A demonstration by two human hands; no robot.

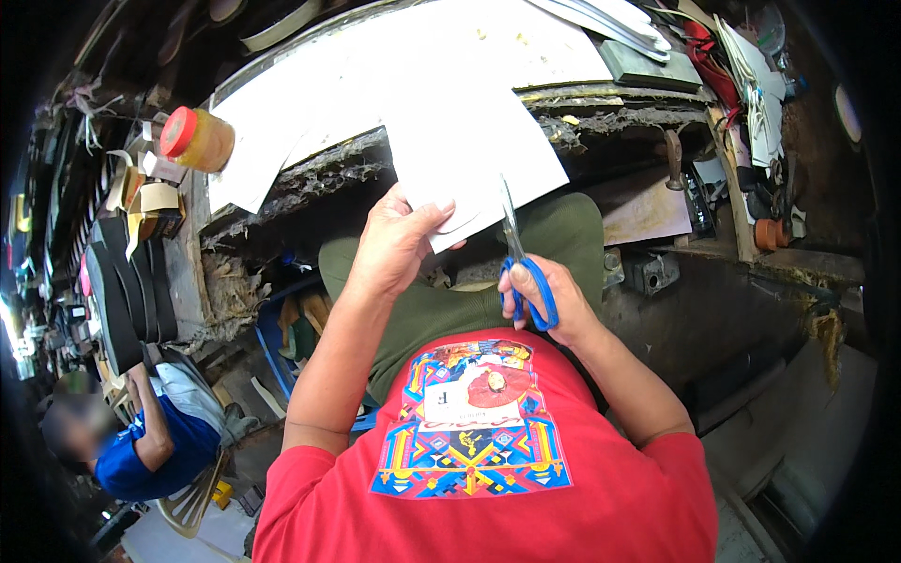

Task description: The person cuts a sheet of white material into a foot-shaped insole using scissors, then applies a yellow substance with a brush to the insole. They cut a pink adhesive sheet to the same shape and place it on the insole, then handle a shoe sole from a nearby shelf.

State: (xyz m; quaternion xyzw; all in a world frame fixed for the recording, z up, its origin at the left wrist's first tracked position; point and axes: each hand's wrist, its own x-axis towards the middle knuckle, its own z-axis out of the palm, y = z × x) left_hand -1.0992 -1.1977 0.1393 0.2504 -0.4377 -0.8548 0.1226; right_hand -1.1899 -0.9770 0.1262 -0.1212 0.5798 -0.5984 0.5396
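Note:
My left hand (392, 236) is closed on the near left corner of a white sheet (483, 150), thumb on top and fingers underneath. The sheet reaches from the bright worktable out over my lap. In my right hand (554, 298) is a pair of scissors (515, 246) with blue handles, my fingers through the loops. Their metal blades point away from me and lie over the sheet's near right part; they look nearly closed. Whether they touch the sheet I cannot tell. A curved line or edge shows on the sheet beside my left thumb.
A jar (199, 139) with a red lid stands at the table's left. A grey-green block (649, 66) lies at the far right, near a hammer (674, 159). The table's front edge (319, 169) is ragged. At left, a person in blue (164, 441) sits near dark soles (117, 296).

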